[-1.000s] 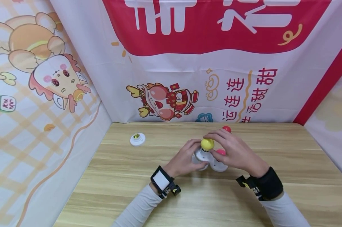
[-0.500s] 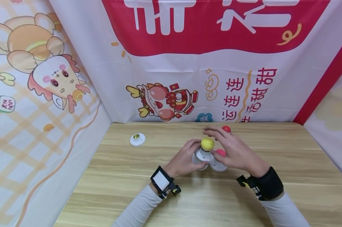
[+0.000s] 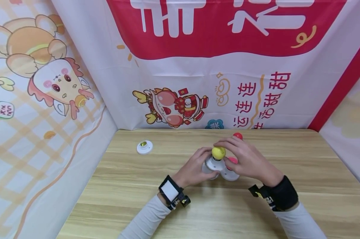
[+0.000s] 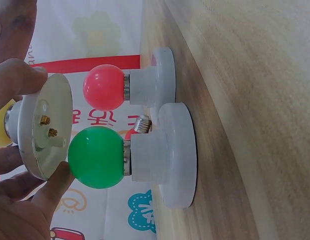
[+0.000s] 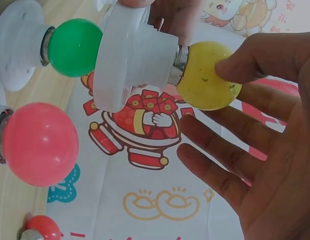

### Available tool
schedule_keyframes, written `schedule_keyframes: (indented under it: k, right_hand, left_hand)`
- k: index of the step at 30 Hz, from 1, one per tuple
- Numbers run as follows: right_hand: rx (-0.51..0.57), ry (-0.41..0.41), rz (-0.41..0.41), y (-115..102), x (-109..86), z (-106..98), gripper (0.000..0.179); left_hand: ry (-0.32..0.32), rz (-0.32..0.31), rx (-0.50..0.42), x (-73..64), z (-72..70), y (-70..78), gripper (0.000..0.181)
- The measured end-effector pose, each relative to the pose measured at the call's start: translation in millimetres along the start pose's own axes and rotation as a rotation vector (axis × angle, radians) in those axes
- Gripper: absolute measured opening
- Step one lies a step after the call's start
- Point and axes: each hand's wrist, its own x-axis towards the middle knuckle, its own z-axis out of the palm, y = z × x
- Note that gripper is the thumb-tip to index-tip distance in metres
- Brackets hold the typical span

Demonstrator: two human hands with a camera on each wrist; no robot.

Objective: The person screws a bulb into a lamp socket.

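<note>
My left hand (image 3: 193,170) grips the rim of a white lamp socket (image 3: 214,164), raised off the table; its underside with brass screws faces the left wrist camera. A yellow light bulb (image 5: 207,75) sits in that socket. Thumb and index finger of my right hand (image 3: 247,161) pinch the yellow bulb, while the other fingers spread apart below it. Behind the held socket, a green bulb (image 4: 97,157) stands in another white socket on the table. Beside it is a pink bulb (image 4: 103,87) in its own socket.
A white socket (image 3: 145,147) without a bulb lies at the table's back left. Near the back edge lies a loose red bulb (image 3: 238,136), its metal base showing in the right wrist view. Printed cloth (image 3: 180,73) hangs behind the wooden table (image 3: 120,199).
Half a second ago my right fingers were spread away from the yellow bulb; now they close on it again. My left hand keeps its grip on the socket in the same place.
</note>
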Motion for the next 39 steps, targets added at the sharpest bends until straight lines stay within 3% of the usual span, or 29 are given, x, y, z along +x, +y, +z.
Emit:
schedule_keyframes:
  k: [12, 18, 24, 39]
  right_hand:
    - [-0.065, 0.017, 0.116, 1.0, 1.9, 0.9, 0.054]
    - [-0.01, -0.003, 0.074, 2.0, 0.5, -0.5, 0.069]
    - [0.046, -0.021, -0.014, 2.0, 0.4, -1.3, 0.06]
    - [-0.055, 0.019, 0.066, 1.8, 1.2, 0.8, 0.047]
  left_hand:
    - [-0.002, -0.012, -0.001, -0.2, 0.8, -0.2, 0.073]
    - [-0.001, -0.02, 0.0, 0.0, -1.2, 0.4, 0.074]
    - [-0.003, -0.033, -0.02, 0.1, -1.0, 0.8, 0.075]
    - [-0.001, -0.016, -0.004, -0.4, 1.5, -1.0, 0.074]
